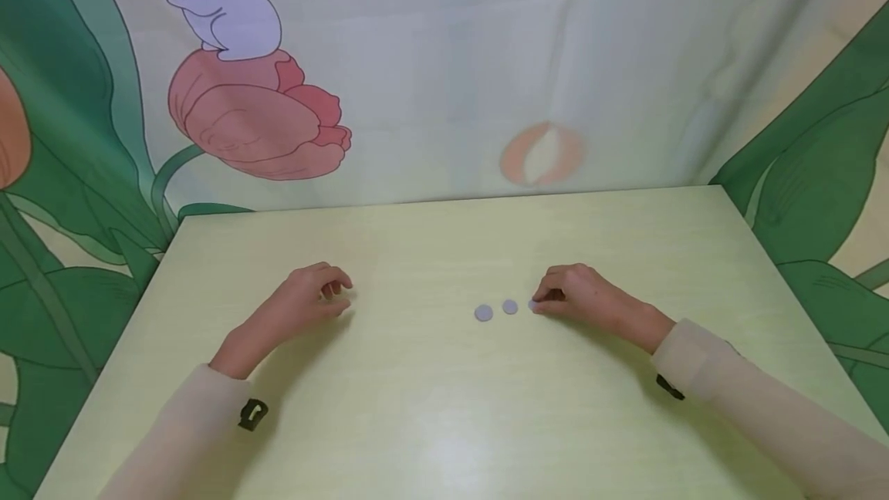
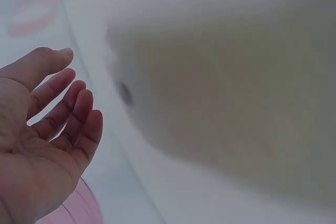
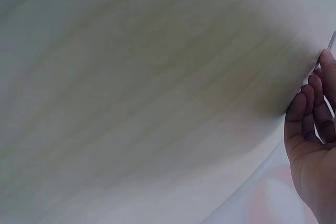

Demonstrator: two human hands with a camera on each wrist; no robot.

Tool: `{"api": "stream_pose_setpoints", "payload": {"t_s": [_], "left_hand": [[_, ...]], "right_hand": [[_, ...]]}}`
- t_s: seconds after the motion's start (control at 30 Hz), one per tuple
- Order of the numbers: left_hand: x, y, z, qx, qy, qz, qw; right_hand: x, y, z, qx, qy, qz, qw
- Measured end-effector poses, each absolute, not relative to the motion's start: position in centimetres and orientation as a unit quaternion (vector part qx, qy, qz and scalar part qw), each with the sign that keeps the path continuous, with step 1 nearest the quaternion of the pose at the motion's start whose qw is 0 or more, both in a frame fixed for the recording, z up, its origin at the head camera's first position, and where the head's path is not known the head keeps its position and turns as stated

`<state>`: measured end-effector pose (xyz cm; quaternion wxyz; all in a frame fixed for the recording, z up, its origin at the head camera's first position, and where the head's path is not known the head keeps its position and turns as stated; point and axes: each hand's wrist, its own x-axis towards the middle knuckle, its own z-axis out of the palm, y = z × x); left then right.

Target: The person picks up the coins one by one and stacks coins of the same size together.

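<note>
Three small silver-grey discs that look like coins are in a row on the table in the head view. The left coin [image 1: 483, 313] and the middle coin [image 1: 510, 306] lie flat. At the row's right end, my right hand [image 1: 579, 295] pinches the third coin [image 1: 532, 305] at the tabletop, its fingertips covering most of it. In the right wrist view the fingertips [image 3: 296, 103] of that hand meet the table surface. My left hand [image 1: 312, 295] hovers over the table, left of the coins, fingers loosely bent and holding nothing. Its palm and relaxed fingers [image 2: 79, 114] show in the left wrist view.
The pale wooden table [image 1: 417, 392] ends at a back edge against a printed curtain [image 1: 430, 76] with flowers and leaves. A dark strap end [image 1: 253, 413] hangs at the left cuff, and another dark piece [image 1: 670, 387] at the right cuff.
</note>
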<state>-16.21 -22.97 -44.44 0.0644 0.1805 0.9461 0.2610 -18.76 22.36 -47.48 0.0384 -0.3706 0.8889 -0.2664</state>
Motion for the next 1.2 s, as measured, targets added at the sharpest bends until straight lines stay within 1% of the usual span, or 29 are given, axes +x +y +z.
{"api": "stream_pose_setpoints", "payload": {"t_s": [0.17,0.3,0.73,1.0,1.2], "left_hand": [[-15.5,-26.1,-45.2,0.155,0.950,0.263,0.071],[-15.7,-27.1,-46.0,0.145,0.949,0.273,0.068],[-16.8,-27.7,-47.6,0.144,0.946,0.284,0.060],[-17.1,-27.6,-47.8,0.156,0.945,0.287,0.037],[-17.2,-27.1,-47.7,0.138,0.944,0.293,0.061]], "right_hand": [[-18.8,22.5,-47.2,-0.353,0.889,-0.286,0.068],[-19.0,22.8,-47.4,-0.346,0.886,-0.297,0.087],[-19.2,23.1,-48.0,-0.351,0.883,-0.304,0.076],[-19.4,23.1,-48.1,-0.343,0.882,-0.313,0.080],[-19.4,23.1,-48.3,-0.346,0.881,-0.314,0.079]]}}
